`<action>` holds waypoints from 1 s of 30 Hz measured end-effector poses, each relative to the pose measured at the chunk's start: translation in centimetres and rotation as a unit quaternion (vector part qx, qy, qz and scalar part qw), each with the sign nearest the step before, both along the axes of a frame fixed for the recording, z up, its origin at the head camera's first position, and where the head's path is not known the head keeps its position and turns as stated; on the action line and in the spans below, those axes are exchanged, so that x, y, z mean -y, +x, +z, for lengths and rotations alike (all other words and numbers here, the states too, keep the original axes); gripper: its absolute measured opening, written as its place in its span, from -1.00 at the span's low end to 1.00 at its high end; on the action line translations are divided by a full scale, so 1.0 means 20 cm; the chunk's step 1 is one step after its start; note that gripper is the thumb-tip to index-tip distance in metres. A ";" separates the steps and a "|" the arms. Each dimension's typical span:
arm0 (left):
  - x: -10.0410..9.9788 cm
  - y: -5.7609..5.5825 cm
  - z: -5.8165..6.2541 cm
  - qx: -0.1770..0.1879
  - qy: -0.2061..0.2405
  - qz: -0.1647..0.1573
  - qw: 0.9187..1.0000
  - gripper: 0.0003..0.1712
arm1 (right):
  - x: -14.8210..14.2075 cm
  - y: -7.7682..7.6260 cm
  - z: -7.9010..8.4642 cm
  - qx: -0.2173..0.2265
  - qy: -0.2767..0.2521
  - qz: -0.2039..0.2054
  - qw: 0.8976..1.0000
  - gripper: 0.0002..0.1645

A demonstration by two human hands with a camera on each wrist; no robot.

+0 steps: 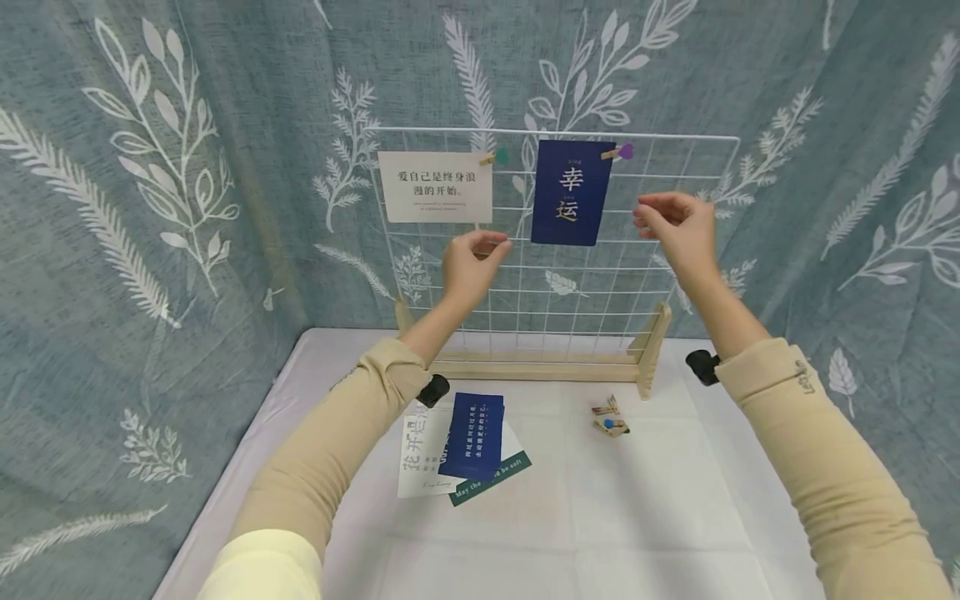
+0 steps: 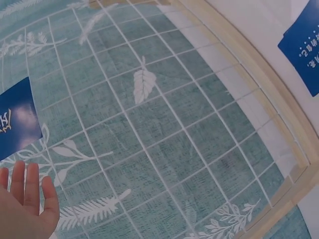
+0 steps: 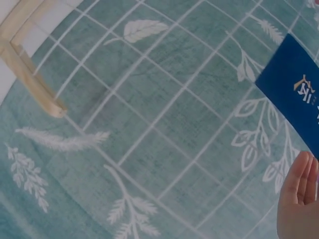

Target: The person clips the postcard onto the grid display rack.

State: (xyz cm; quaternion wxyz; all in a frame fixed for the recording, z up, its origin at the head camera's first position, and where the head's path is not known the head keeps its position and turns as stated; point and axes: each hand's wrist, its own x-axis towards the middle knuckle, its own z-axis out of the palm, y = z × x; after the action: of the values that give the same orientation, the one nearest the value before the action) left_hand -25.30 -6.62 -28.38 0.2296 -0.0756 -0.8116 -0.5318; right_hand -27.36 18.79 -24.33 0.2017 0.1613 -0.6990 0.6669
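Observation:
A white card with dark printed characters (image 1: pixel 435 187) hangs on the white wire grid (image 1: pixel 517 287), held by a wooden clip with a teal top (image 1: pixel 497 157). To its right hangs a dark blue card (image 1: pixel 572 196) under a clip with a purple heart (image 1: pixel 622 152). My left hand (image 1: pixel 474 260) is raised just below the white card's lower right corner, fingers loosely bent and nothing visible in them. My right hand (image 1: pixel 681 229) hovers right of the blue card, apart from it in the head view, with nothing visible between thumb and fingers.
The grid stands in a wooden base (image 1: pixel 540 368) on a white-covered table (image 1: pixel 585 517). Several overlapping cards, a blue one (image 1: pixel 474 435) on top, lie front left. A small pile of wooden clips (image 1: pixel 611 423) lies front right. Patterned curtains (image 1: pixel 247 83) surround the table.

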 end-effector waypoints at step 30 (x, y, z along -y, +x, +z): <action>0.13 0.10 -0.21 0.012 -0.009 -0.015 1.000 -0.76 | -0.13 0.13 -0.27 0.009 0.113 -0.006 0.994 -0.91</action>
State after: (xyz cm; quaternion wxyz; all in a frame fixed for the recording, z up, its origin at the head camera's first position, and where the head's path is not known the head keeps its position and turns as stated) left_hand -23.22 -9.21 -32.66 0.2110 -0.0831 -0.8178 -0.5290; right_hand -24.80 21.45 -29.75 0.1795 0.1729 -0.7723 0.5844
